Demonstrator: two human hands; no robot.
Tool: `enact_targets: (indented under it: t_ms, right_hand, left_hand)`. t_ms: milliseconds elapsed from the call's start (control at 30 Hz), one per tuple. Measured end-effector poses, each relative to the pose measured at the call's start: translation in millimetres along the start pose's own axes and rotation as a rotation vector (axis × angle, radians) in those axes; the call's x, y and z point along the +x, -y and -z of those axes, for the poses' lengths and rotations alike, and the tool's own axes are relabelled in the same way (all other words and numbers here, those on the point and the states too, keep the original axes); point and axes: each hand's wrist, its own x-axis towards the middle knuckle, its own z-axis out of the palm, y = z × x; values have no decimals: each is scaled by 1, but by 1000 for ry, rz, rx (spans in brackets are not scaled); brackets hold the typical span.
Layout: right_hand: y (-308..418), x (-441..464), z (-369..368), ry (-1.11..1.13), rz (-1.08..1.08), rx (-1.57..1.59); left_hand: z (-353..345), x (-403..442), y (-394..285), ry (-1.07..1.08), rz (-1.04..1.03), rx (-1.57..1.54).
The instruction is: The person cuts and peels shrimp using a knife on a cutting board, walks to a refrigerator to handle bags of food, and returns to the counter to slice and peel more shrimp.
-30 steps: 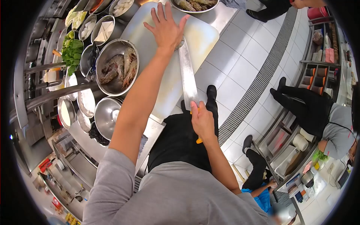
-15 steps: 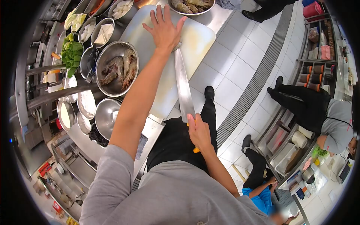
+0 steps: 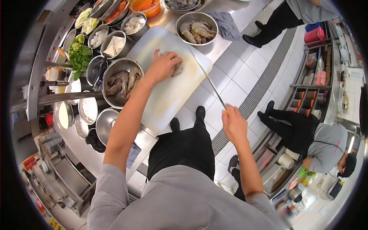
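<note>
My right hand (image 3: 234,124) is closed round the yellow handle of a long knife (image 3: 210,81), whose blade reaches over the right edge of the white cutting board (image 3: 168,97). On the board my left hand (image 3: 164,67) has its fingers bent and gathered against a peeled shrimp (image 3: 178,69); its fingertips are partly hidden. A steel bowl of whole shrimp (image 3: 133,82) stands left of the board. Another bowl of shrimp (image 3: 199,32) stands beyond the board's far end.
Steel bowls with white pieces (image 3: 114,46), leafy greens (image 3: 79,59) and an orange container (image 3: 147,8) line the counter's left and back. A grey cloth (image 3: 226,26) lies at the back right. Co-workers (image 3: 326,147) are on the right and at the top right.
My left hand has gone from spread flat to bent fingers at the shrimp. My right hand has moved right with the knife, its blade now off the shrimp and edge-on. The view has shifted.
</note>
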Motion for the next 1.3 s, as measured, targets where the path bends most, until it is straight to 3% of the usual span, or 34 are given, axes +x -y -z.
enact_targets:
  t_ms: [233,433,500,600,900,1067,1133,1200,1300]
  right_hand:
    - [26,141,-52,-31,233,119]
    - [52,172,-59,-255,470,107]
    - [62,177,-60,-242,585,507]
    - [70,188,-66,-121,687,655]
    - [83,187,-29,-57,669,594]
    - [80,197,-5,32,682,602]
    - [76,201,2,73,702,602]
    - [73,203,9,-80,909,352]
    - [72,204,20,-68,927,294]
  left_hand:
    - [-9,-14,-4,-85,90,-266]
    - [-13,-30,-15,-191,214,-317]
    - [-10,-36,-21,-260,193,-311]
    - [3,-38,-29,-338,160,-226]
    - [22,-34,-50,-527,183,-224]
    - [29,-29,-58,-437,309,-511]
    - [32,-28,-60,-394,315,-489]
    - [37,-24,-64,-351,319,-468]
    - [46,-18,-70,-302,336,-468]
